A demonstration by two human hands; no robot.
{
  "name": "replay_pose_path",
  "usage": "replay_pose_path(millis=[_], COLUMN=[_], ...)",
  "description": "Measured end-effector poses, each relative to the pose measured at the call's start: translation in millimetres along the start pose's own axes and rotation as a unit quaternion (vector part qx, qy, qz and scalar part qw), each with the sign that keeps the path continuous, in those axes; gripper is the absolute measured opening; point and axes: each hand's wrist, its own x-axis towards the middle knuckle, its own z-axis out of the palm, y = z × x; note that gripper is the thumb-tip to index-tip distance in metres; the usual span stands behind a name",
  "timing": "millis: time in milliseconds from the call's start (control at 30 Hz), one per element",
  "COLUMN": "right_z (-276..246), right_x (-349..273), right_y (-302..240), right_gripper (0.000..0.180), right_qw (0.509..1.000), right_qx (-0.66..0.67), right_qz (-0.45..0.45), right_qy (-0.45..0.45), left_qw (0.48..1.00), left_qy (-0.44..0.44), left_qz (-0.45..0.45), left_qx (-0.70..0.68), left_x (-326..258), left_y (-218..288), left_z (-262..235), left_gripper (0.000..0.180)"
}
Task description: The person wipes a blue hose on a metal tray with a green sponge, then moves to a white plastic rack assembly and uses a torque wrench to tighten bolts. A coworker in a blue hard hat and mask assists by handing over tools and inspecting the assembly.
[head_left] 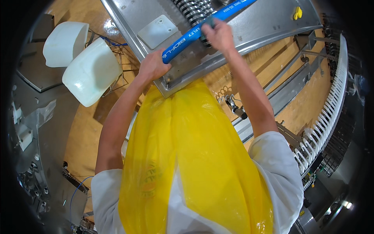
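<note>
A blue hose [193, 35] with white printing slants over a stainless steel table [265, 29]. My left hand [154, 65] is closed around its near end, just off the table's left corner. Farther up the hose, my right hand [220, 37] is closed over it and smeared by motion. Under those fingers shows a dark greenish patch, perhaps a pad, too blurred to name. Behind the hose lies a row of black and silver ringed parts [191, 13]. A white plastic plate with holes [157, 31] rests flat on the table, left of the hose.
Two curved white plastic shells [93, 70] stand on a wire frame at left. A small yellow piece [297, 13] lies on the table's far right. Below the table are metal rails [290, 93] and a coiled-line spray nozzle [235, 107]. A white toothed conveyor [327, 113] curves along the right.
</note>
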Motion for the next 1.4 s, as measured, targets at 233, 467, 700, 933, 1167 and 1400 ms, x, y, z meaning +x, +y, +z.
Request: replay_pose_path(millis=[233, 467, 700, 933, 1167, 1400], right_z=[-32, -6, -66, -59, -31, -33], right_x=[38, 11, 95, 44, -14, -11], right_y=[10, 6, 107, 74, 39, 42], right_gripper=[0.031, 0.030, 0.032, 0.033, 0.048, 0.055], right_qw=[0.995, 0.996, 0.991, 0.962, 0.997, 0.993], right_qx=[-0.079, -0.081, 0.095, -0.166, 0.061, 0.055], right_qz=[0.053, -0.041, 0.067, -0.157, -0.028, 0.065], right_qy=[-0.003, -0.023, 0.062, 0.152, 0.028, 0.087], left_qw=[1.000, 1.000, 0.999, 0.999, 0.999, 0.999], left_qy=[0.006, 0.013, -0.001, -0.003, 0.008, 0.009], left_qz=[-0.006, -0.008, 0.003, 0.001, 0.010, 0.018], left_qx=[0.017, 0.009, 0.034, 0.042, 0.030, 0.043], left_x=[-9, -8, -5, -9, -10, -10], left_y=[9, 5, 9, 7, 3, 4], left_z=[-1, 0, 2, 4, 7, 8], left_gripper=[0.051, 0.050, 0.052, 0.052, 0.056, 0.053])
